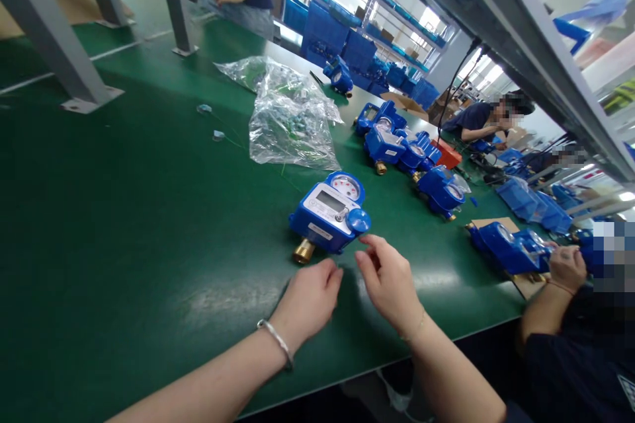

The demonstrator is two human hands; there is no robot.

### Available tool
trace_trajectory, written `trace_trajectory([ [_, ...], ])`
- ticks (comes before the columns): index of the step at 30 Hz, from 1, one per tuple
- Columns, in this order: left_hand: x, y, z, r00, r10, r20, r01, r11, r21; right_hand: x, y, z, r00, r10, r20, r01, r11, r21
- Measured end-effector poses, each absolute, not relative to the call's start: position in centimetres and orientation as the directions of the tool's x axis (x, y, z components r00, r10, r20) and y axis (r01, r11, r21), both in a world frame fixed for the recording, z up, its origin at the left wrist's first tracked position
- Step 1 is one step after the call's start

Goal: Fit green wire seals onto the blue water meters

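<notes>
A blue water meter [327,211] with a white display panel, a round dial, a blue cap and a brass threaded end stands on the green table right ahead of my hands. My left hand [310,301], with a silver bangle at the wrist, is closed just below the meter; its curled fingers hide whatever may be in them. At the meter's lower right corner is my right hand [389,284], thumb and index finger apart, nothing seen between them. The index fingertip is at or very near the blue casing; I cannot tell whether it touches.
A clear plastic bag [292,119] with small pieces lies beyond the meter. Several blue meters [391,139] and an orange-red box [446,154] stand to the right. A co-worker's hand [568,268] is at more meters. Grey metal legs [173,0] rise at the upper left.
</notes>
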State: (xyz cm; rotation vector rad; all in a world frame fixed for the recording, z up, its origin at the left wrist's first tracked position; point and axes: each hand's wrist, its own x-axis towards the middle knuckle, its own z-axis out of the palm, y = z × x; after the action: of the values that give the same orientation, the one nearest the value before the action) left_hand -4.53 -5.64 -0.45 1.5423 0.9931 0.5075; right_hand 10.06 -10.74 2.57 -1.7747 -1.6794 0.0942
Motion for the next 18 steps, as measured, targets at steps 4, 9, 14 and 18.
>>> trace_trajectory([
  [4, -7.0, -6.1, 0.2, 0.566, 0.823, -0.053, 0.504, -0.294, 0.812, 9.9, -9.3, 1.2, 0.338, 0.861, 0.379, 0.642, 0.083, -0.762],
  [9, -9.4, -5.2, 0.2, 0.664, 0.706, 0.247, 0.593, -0.699, 0.4, 8.7, -6.5, 0.7, 0.265, 0.824, 0.502, 0.66, 0.225, -0.717],
  [14, -10.4, -3.1, -0.5, 0.626, 0.748, 0.219, 0.546, -0.621, 0.562, 7.8, -5.9, 0.8, 0.284, 0.821, 0.495, 0.596, 0.254, -0.762],
  [18, -9.8, -2.6, -0.3, 0.67, 0.732, 0.123, 0.421, -0.511, 0.749, 7.8, -5.9, 0.5, 0.306, 0.81, 0.5, 0.585, 0.255, -0.77],
])
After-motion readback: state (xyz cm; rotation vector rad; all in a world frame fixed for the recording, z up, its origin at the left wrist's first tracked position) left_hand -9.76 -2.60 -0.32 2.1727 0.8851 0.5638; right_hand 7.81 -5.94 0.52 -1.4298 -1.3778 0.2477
